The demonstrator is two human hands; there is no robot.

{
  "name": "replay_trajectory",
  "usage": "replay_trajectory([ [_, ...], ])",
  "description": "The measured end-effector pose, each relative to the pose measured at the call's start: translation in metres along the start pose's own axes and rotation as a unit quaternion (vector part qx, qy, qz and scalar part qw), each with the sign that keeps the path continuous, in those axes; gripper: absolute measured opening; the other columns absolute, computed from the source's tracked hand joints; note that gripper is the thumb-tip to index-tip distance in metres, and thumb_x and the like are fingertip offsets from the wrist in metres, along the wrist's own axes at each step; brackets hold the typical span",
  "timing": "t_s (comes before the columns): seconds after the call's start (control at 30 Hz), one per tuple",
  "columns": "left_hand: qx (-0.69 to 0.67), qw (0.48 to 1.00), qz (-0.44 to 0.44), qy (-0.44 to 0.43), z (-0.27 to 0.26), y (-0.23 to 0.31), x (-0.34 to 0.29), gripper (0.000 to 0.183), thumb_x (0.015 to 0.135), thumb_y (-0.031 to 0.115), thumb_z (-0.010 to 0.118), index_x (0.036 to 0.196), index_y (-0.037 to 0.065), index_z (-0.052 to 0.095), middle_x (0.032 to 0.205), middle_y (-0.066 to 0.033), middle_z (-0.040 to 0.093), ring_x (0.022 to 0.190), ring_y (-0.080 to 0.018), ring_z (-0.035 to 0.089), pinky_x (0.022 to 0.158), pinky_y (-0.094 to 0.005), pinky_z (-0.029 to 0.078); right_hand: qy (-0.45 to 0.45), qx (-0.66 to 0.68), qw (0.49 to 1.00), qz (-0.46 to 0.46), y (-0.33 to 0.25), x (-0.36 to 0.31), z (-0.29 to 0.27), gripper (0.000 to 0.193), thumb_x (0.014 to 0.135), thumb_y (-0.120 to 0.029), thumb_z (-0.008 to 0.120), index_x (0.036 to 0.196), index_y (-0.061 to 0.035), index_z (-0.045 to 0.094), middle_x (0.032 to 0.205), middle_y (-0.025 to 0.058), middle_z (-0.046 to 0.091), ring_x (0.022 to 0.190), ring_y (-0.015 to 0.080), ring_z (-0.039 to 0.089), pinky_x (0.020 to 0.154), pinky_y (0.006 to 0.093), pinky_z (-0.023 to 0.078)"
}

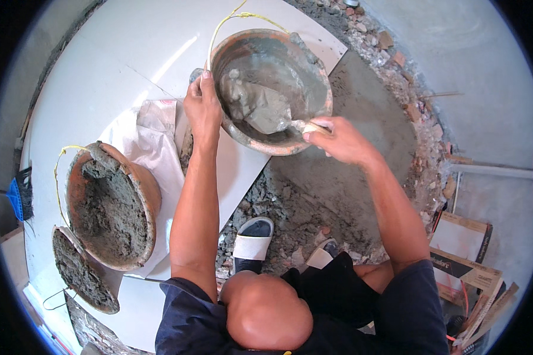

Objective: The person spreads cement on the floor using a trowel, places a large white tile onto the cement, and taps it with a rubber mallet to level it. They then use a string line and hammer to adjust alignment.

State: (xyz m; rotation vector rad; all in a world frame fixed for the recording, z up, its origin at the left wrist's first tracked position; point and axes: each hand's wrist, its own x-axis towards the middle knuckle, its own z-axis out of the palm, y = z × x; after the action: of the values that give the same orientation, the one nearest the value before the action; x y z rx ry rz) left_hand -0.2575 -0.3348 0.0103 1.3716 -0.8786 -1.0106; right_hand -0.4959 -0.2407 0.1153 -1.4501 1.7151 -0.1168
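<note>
My left hand (203,111) is closed at the left rim of an orange-brown bucket (323,78), beside the foot of its yellow handle (221,28). The bucket tips toward me, its inner wall smeared with grey mortar. My right hand (344,139) grips a trowel (271,111) by its handle at the near right rim. The trowel's blade is inside the bucket, coated grey, against a lump of wet mortar (236,94). Part of my left hand's fingers is hidden behind the bucket.
A second bucket (151,183) full of mortar stands at left, with another mortar-filled container (114,299) beside it. A white sack (160,133) lies on the pale board (109,71). Wet mortar (361,195) spreads at right, bordered by rubble (417,112). Cardboard boxes (456,236) lie far right.
</note>
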Motion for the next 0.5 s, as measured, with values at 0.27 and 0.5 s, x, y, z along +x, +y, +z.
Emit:
replay_trajectory([
  [0.27, 0.034, 0.999, -0.003, 0.005, 0.000, -0.002, 0.001, 0.050, 0.097, 0.035, 0.056, 0.111, -0.014, 0.060, 0.096, -0.0136, 0.066, 0.090, -0.0159, 0.058, 0.084, -0.0289, 0.045, 0.056, 0.021, 0.998, -0.008, 0.017, 0.000, -0.010, 0.044, 0.083, -0.034, 0.064, 0.112, -0.0014, 0.066, 0.092, 0.0174, 0.069, 0.083, 0.0253, 0.065, 0.079, 0.0373, 0.049],
  [0.5, 0.032, 0.999, -0.003, -0.002, -0.001, 0.000, -0.001, 0.050, 0.096, 0.034, 0.057, 0.114, -0.012, 0.060, 0.100, -0.0140, 0.066, 0.092, -0.0162, 0.057, 0.086, -0.0290, 0.045, 0.028, 0.079, 0.995, 0.053, 0.032, -0.005, -0.018, 0.046, 0.085, -0.035, 0.065, 0.117, -0.0016, 0.063, 0.079, 0.0074, 0.064, 0.067, 0.0135, 0.055, 0.065, 0.0325, 0.049],
])
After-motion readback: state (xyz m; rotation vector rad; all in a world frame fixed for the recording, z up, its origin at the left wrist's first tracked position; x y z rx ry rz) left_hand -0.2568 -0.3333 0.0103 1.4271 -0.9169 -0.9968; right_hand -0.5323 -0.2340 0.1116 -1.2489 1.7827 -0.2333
